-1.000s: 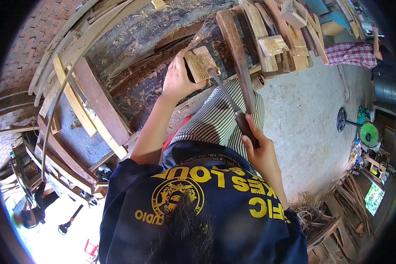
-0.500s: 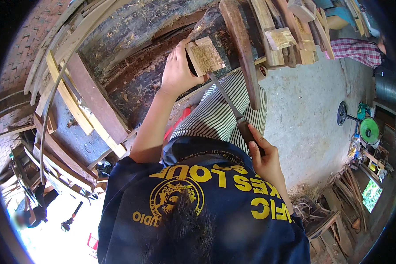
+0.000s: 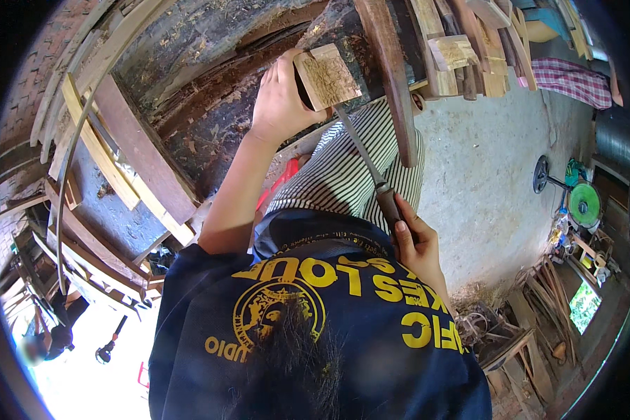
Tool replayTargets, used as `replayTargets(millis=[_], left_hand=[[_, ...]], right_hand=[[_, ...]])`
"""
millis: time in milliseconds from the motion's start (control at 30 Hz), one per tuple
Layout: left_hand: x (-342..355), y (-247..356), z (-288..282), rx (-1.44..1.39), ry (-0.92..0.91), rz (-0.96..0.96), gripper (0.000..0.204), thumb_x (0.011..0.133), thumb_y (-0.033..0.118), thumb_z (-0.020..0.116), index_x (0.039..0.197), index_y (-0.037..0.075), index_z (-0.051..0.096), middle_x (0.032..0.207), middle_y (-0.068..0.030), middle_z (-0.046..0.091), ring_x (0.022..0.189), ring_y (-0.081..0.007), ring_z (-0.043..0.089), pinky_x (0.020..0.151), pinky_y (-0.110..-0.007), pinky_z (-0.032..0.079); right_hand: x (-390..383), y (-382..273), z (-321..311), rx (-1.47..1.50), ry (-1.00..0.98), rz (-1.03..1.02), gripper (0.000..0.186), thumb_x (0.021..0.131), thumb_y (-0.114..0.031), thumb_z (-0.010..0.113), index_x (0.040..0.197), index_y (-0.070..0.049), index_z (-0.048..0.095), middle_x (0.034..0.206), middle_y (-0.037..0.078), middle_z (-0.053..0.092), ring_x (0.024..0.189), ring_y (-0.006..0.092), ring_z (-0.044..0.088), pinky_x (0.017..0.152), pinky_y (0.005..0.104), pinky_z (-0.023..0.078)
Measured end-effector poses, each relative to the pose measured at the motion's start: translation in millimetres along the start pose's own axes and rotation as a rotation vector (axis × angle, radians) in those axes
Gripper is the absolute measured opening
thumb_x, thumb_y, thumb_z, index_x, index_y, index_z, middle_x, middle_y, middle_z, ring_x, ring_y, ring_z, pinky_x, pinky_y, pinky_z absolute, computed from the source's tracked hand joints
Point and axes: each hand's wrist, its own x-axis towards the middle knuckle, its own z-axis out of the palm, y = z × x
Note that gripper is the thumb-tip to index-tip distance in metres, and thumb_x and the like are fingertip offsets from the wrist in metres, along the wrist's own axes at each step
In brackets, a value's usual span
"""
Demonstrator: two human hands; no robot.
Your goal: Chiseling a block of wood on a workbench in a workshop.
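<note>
My left hand (image 3: 282, 105) is closed round the side of a pale wooden block (image 3: 330, 78), whose rough, fibrous face is turned up over the dark bench (image 3: 217, 133). From below right, the tip of a long, narrow grey-bladed hand tool (image 3: 360, 147) meets the block's lower edge. My right hand (image 3: 416, 245) is wrapped round its dark brown handle; whether it is a file or a knife I cannot tell. Just right of the block, a long brown timber (image 3: 392, 77) slants down over my striped trouser leg. The fingers of my left hand behind the block are partly hidden.
Several timber pieces and a cut block (image 3: 452, 53) lie at the upper right. Boards (image 3: 147, 150) line the left. A person's checked sleeve (image 3: 570, 80) shows at the far right, above a green fan (image 3: 584, 204). Wood scraps (image 3: 532, 343) are heaped at the lower right.
The view has shifted slightly. The block is tilted a little differently in my left hand, and the tool still touches its lower edge. Both hands keep their grip.
</note>
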Motion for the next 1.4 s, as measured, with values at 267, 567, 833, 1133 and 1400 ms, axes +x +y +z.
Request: replayTargets(millis=[267,567,833,1133,1400], left_hand=[[1,-2,-1,-0.083,-0.036,-0.039,0.095,0.054,0.028,0.084,0.13,0.0,0.036,0.115,-0.019,0.055,0.114,-0.0365,0.053,0.102,-0.042,0.04],[-7,11,9,-0.142,-0.086,0.036,0.091,0.054,0.028,0.084,0.129,0.003,0.038,0.115,-0.0197,0.056,0.109,-0.0376,0.056,0.099,-0.042,0.043],[-5,16,7,-0.071,-0.046,0.0,0.097,0.055,0.031,0.084,0.132,0.0,0.034,0.117,-0.0203,0.055,0.113,-0.0371,0.054,0.104,-0.042,0.04],[-4,15,9,-0.054,-0.073,-0.042,0.099,0.057,0.035,0.085,0.134,0.002,0.032,0.122,-0.0173,0.052,0.117,-0.0348,0.052,0.105,-0.041,0.039],[-7,11,11,-0.012,-0.082,-0.007,0.11,0.057,0.037,0.087,0.139,-0.001,0.024,0.129,-0.0191,0.049,0.121,-0.0359,0.05,0.107,-0.042,0.038]], right_hand=[[15,15,-9,0.103,-0.026,0.064,0.037,0.097,-0.013,0.055,0.133,-0.004,0.055,0.098,0.003,0.067,0.069,0.0033,0.05,0.062,0.02,0.043],[44,-3,13,-0.051,0.06,-0.17,0.036,0.097,-0.011,0.056,0.132,-0.004,0.057,0.093,0.001,0.064,0.066,0.0025,0.046,0.059,0.0188,0.041],[14,-10,1,-0.028,0.044,-0.004,0.039,0.097,-0.013,0.055,0.135,-0.006,0.054,0.083,0.001,0.062,0.065,0.0045,0.046,0.06,0.0197,0.041],[-11,-21,-6,-0.015,0.045,0.051,0.04,0.098,-0.015,0.055,0.138,-0.008,0.051,0.082,0.0,0.061,0.066,0.0048,0.047,0.061,0.0204,0.042],[-8,-45,-12,-0.157,0.049,0.065,0.038,0.098,-0.016,0.055,0.134,-0.004,0.053,0.113,0.015,0.068,0.089,0.0095,0.057,0.084,0.0257,0.046]])
